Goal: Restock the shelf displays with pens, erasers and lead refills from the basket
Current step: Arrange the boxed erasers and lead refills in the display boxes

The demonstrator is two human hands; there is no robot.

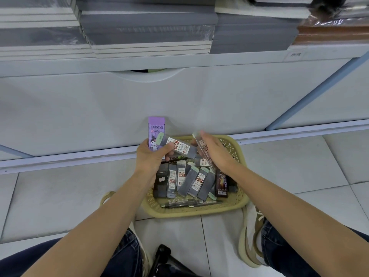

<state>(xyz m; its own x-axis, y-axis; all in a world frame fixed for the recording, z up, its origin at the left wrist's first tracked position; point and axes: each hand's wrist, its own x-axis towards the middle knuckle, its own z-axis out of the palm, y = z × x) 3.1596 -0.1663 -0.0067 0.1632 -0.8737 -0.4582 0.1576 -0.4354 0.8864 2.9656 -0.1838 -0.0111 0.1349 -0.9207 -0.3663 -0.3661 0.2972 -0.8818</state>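
A tan plastic basket (pixel 235 202) sits on the floor tiles, holding several grey lead refill cases (pixel 196 181) and a few dark pens (pixel 187 203) along its near side. Above its far edge, my left hand (pixel 151 154) grips a purple Kuromi refill box (pixel 156 129) together with a grey lead refill case (pixel 180 147). My right hand (pixel 214 151) holds a clear lead refill case (pixel 201 145), tilted, just right of the left hand's items.
A white cabinet front (pixel 179 102) with a curved handle cut-out rises behind the basket. Stacks of wrapped grey notebooks (pixel 147 31) fill the shelf above. My knees in jeans and a beige shoe (pixel 251 242) are near the basket.
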